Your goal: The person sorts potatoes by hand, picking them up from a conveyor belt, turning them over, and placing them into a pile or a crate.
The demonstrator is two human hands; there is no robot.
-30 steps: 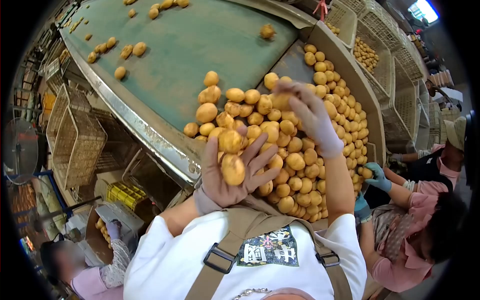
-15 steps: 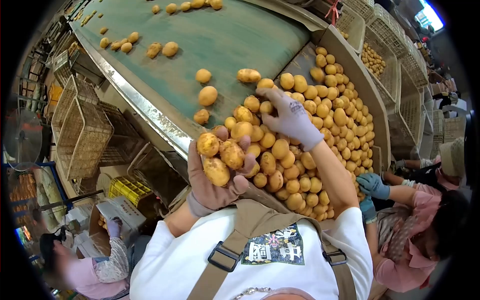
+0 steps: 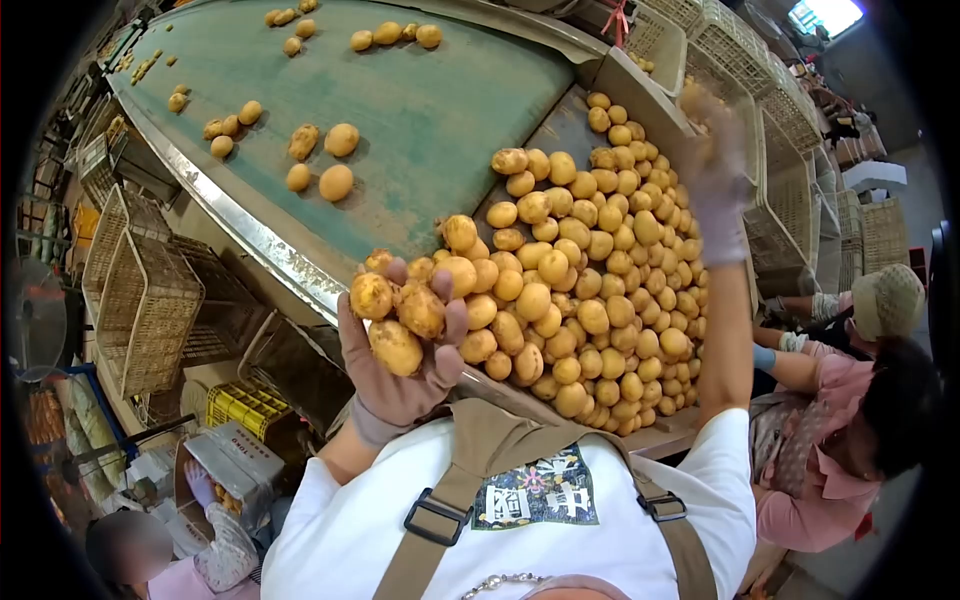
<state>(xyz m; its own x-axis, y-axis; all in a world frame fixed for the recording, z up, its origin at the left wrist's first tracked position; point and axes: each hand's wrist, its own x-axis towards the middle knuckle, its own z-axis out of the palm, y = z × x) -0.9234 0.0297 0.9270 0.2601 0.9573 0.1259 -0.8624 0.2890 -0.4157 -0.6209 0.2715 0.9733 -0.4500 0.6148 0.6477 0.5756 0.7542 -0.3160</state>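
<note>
Several potatoes (image 3: 396, 347) with dirty, peeling skin rest in my gloved left hand (image 3: 385, 375), its fingers curled round them above the bin's near left corner. A heap of potatoes (image 3: 590, 315) fills the wooden-sided bin (image 3: 640, 75) at the belt's end. My right hand (image 3: 715, 175), in a pale glove, is smeared by motion over the bin's far right side, close to the crates. Whether it holds anything I cannot make out.
A green conveyor belt (image 3: 430, 130) with scattered potatoes runs off to the upper left, edged by a metal rail (image 3: 230, 225). Plastic crates (image 3: 785, 180) stand beyond the bin. More crates (image 3: 160, 300) sit at left. Co-workers are at lower left and right.
My right hand has left the potatoes by the belt's end and swung right, over the bin's side. My left hand keeps its potatoes. Potatoes on the belt have shifted; a co-worker's gloves no longer show.
</note>
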